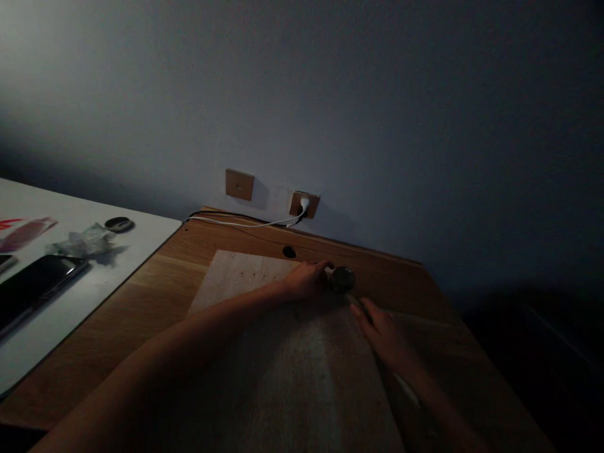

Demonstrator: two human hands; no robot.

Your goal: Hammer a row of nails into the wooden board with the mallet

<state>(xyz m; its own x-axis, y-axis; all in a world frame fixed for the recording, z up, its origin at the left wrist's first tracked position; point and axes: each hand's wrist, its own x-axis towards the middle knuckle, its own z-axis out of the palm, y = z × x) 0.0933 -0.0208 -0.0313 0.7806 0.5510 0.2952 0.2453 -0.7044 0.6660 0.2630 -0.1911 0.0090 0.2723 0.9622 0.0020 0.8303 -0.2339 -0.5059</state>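
My right hand is wrapped round the pale handle of a hammer, whose dark, round head is over the far right part of a light wooden board. The lower end of the handle sticks out below my wrist. Right beside the hammer head, my left hand rests at the board's far edge with its fingers drawn together. Whatever those fingers pinch is too small and dark to make out. Several small dark spots, nails or holes, run in a row along the board left of that hand.
Under the board is a brown wooden table with a cable hole. A white plug and cables run along its back to a wall socket. On the white table, left, lie a black phone-like object, crumpled plastic and a dark round object.
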